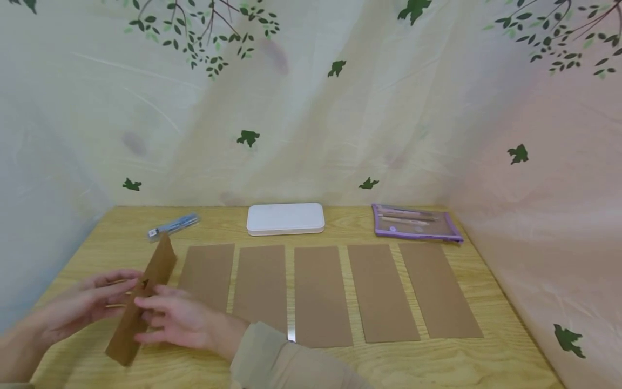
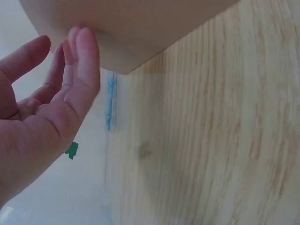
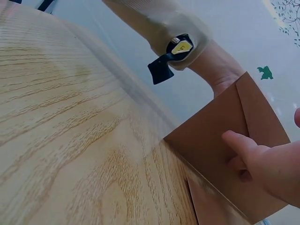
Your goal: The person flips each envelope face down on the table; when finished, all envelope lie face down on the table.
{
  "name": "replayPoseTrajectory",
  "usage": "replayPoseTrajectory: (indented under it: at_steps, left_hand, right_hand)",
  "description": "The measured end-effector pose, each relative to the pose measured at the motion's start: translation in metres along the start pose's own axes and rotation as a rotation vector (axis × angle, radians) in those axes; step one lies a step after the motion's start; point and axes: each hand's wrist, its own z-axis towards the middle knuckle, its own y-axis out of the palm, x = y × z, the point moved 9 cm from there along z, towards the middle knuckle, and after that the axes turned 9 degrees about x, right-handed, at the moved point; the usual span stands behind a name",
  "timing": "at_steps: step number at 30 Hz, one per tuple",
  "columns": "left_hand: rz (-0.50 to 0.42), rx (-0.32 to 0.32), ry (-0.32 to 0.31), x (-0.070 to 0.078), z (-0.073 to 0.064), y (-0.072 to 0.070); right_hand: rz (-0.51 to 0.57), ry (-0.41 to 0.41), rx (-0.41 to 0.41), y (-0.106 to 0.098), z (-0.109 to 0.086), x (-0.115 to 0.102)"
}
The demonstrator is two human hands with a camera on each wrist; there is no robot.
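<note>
A brown envelope-like cardboard piece (image 1: pixel 160 265) stands tilted on edge at the left of the table. Fingers of my left hand (image 1: pixel 92 300) touch its left side. In the left wrist view those fingers are nearly straight, the thumb apart from the cardboard piece (image 2: pixel 136 28). My right hand (image 1: pixel 182 319) rests its fingertips against the other side. The right wrist view shows a fingertip of the right hand (image 3: pixel 272 164) pressing the cardboard's face (image 3: pixel 206 126), beside a flap-like seam. Part of the left hand is hidden behind it there.
Several flat brown rectangles (image 1: pixel 323 297) lie in a row to the right. Behind them sit a white case (image 1: pixel 285 219), a purple-edged clear pouch (image 1: pixel 415 222) with pencils, and a blue pen-like pack (image 1: pixel 174 226). A leaf-patterned curtain (image 1: pixel 301 108) encloses the table (image 1: pixel 491 319).
</note>
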Motion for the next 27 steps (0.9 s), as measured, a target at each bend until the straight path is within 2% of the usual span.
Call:
replayPoseTrajectory:
  at_steps: [2, 6, 10, 20, 24, 27]
  left_hand:
    - [0.007, -0.009, 0.003, -0.002, 0.001, 0.002]
    - [-0.042, -0.038, -0.011, -0.007, 0.003, 0.006]
    - [-0.043, -0.020, -0.045, -0.012, 0.004, 0.002]
    - [0.058, 0.120, -0.062, -0.020, 0.000, -0.020]
    - [0.113, 0.201, -0.088, -0.023, -0.004, -0.033]
    - [0.130, 0.239, -0.102, -0.026, -0.008, -0.040]
  right_hand:
    - [-0.012, -0.005, -0.002, 0.000, 0.000, 0.000]
    - [-0.026, -0.012, 0.002, -0.002, -0.001, -0.001]
    - [-0.012, -0.014, 0.017, -0.004, -0.001, 0.000]
    - [-0.015, 0.003, 0.053, -0.008, -0.001, 0.004]
    - [-0.013, 0.014, 0.072, -0.012, 0.001, 0.006]
    - [-0.010, 0.023, 0.079, -0.015, 0.004, 0.007]
